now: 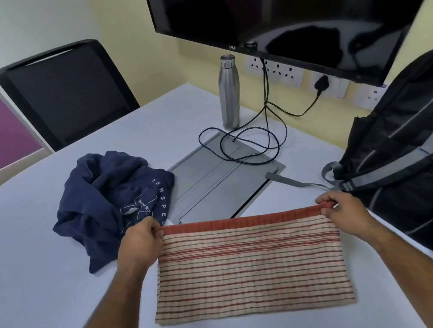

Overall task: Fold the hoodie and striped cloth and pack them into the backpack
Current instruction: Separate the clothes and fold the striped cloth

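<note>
Striped cloth (249, 267), cream with red bands, folded flat on table (42, 278), far corners pinched by both hands

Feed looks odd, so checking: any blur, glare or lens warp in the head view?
Head view: wide-angle bowing tilts the TV and walls; glare patches on the dark screen; forearms and table edges soft; striped cloth and both hands, left hand, right hand, fairly sharp.

Cloth (249, 267): cream, red stripes. Hoodie (109, 199): navy, white print. Backpack (420, 158): black, grey straps.
</note>
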A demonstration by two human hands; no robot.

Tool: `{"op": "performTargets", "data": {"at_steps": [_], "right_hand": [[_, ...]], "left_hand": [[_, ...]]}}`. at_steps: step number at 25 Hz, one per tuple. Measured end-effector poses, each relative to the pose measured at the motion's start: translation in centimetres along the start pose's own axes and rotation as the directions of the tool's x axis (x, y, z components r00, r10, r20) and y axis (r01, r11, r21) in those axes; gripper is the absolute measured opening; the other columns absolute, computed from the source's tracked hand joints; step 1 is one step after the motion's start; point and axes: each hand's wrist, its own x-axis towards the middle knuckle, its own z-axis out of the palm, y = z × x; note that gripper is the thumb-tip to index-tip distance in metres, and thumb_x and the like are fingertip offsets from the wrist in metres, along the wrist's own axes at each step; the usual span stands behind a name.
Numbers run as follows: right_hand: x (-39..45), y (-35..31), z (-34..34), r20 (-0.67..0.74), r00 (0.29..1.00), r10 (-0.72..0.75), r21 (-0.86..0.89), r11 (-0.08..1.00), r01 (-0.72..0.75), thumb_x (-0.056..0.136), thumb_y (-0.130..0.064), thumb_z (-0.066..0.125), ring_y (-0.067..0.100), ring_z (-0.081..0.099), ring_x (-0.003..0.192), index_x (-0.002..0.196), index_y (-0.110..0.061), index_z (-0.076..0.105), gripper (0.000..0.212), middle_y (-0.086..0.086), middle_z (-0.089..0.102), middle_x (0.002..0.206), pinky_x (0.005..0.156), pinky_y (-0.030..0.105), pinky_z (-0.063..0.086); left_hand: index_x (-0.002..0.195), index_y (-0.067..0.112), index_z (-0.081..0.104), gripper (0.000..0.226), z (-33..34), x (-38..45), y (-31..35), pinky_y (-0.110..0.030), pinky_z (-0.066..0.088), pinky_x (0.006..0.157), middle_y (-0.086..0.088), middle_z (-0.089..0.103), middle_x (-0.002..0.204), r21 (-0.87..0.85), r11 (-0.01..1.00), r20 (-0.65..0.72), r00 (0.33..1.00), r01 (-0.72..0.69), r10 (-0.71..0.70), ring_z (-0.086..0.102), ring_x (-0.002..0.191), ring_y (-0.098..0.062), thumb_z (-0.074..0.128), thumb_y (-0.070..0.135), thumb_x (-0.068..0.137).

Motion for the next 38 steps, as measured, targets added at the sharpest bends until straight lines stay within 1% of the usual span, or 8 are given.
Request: {"op": "performTargets", "data": {"at_steps": [6, 11, 14, 18, 21, 23, 33, 38], "right_hand": [[3.1, 0.7, 2.9, 0.04, 0.999, -0.02, -0.126, 0.992, 0.025, 0.092, -0.002, 0.062, 0.011, 0.061, 0.083, 0.114, -0.019, 0.064, 0.028, -0.001, 0.064, 0.096, 0.062, 0.012, 0.041], [3.6, 1.8, 5.3, 0.046, 0.999, 0.011, -0.29, 0.957, 0.003, 0.095, -0.007, 0.059, 0.017, 0.06, 0.101, 0.128, -0.018, 0.057, 0.035, 0.006, 0.065, 0.118, 0.091, 0.032, 0.053], [2.6, 1.9, 6.1, -0.052, 0.992, -0.116, -0.542, 0.837, 0.07, 0.094, -0.016, 0.06, 0.023, 0.051, 0.122, 0.132, -0.02, 0.056, 0.039, 0.003, 0.057, 0.133, 0.103, 0.04, 0.045], [-1.5, 2.2, 9.4, -0.024, 0.935, -0.353, -0.417, 0.854, 0.311, 0.093, -0.034, 0.057, 0.028, 0.048, 0.132, 0.132, -0.018, 0.058, 0.041, 0.006, 0.055, 0.14, 0.109, 0.046, 0.039], [-4.5, 4.3, 12.8, 0.109, 0.905, -0.412, -0.504, 0.762, 0.407, 0.092, -0.064, 0.045, 0.024, 0.028, 0.146, 0.148, -0.026, 0.041, 0.067, 0.001, 0.032, 0.158, 0.117, 0.048, 0.023], [-5.5, 5.9, 13.5, 0.183, 0.898, -0.399, -0.565, 0.705, 0.428, 0.093, -0.073, 0.03, 0.023, 0.016, 0.15, 0.153, -0.025, 0.03, 0.077, 0.004, 0.02, 0.162, 0.122, 0.047, 0.01], [-6.2, 8.6, 9.1, 0.209, 0.954, -0.214, -0.598, 0.744, 0.297, 0.083, -0.082, -0.008, 0.019, -0.012, 0.152, 0.157, -0.028, 0.0, 0.092, 0.002, -0.009, 0.164, 0.121, 0.046, -0.011], [-5.2, 6.0, 6.6, 0.101, 0.976, -0.191, -0.408, 0.887, 0.215, 0.093, -0.073, 0.023, 0.022, 0.032, 0.143, 0.151, -0.023, 0.034, 0.077, 0.003, 0.034, 0.158, 0.118, 0.046, 0.026]], "left_hand": [[0.092, 0.029, 0.059, 0.01, 2.6, 2.6, -0.6, -0.038, 0.056, 0.074, 0.004, 0.063, 0.09, 0.142, 0.988, 0.048, 0.996, 0.064, -0.071, 0.06, 0.08, -0.019, 0.05, 0.026, 0.097], [0.104, 0.023, 0.052, 0.016, 4.3, 3.0, -0.3, -0.038, 0.05, 0.071, 0.0, 0.061, 0.103, 0.327, 0.945, 0.107, 0.992, 0.03, -0.068, 0.061, 0.091, -0.027, 0.043, 0.014, 0.094], [0.111, 0.019, 0.053, 0.022, 5.4, 2.7, -1.0, -0.039, 0.049, 0.065, 0.001, 0.057, 0.101, 0.399, 0.909, -0.021, 0.99, -0.12, 0.141, 0.059, 0.089, -0.026, 0.055, 0.013, 0.09], [0.124, 0.02, 0.061, 0.043, 8.0, 0.3, -1.9, -0.045, 0.051, 0.088, 0.001, 0.061, 0.119, 0.222, 0.819, 0.034, 0.844, -0.529, 0.536, 0.058, 0.104, -0.023, 0.058, 0.047, 0.09], [0.151, 0.022, 0.04, 0.079, 11.1, -3.6, -3.0, -0.047, 0.021, 0.121, -0.002, 0.037, 0.158, 0.171, 0.841, 0.189, 0.855, -0.514, 0.484, 0.034, 0.145, -0.023, 0.039, 0.075, 0.093], [0.157, 0.019, 0.029, 0.093, 12.4, -5.7, -4.4, -0.043, 0.004, 0.121, -0.005, 0.023, 0.164, 0.252, 0.838, 0.188, 0.874, -0.485, 0.449, 0.02, 0.152, -0.024, 0.034, 0.083, 0.089], [0.152, 0.009, 0.037, 0.1, 10.6, -7.6, -6.7, -0.061, 0.016, 0.112, -0.015, 0.036, 0.157, 0.407, 0.826, 0.245, 0.918, -0.389, 0.312, 0.024, 0.147, -0.029, 0.035, 0.085, 0.086], [0.149, 0.018, 0.045, 0.085, 10.8, -7.3, -1.6, -0.052, 0.015, 0.121, -0.006, 0.043, 0.155, 0.297, 0.801, 0.298, 0.847, -0.52, 0.44, 0.035, 0.146, -0.029, 0.027, 0.079, 0.093]]}}
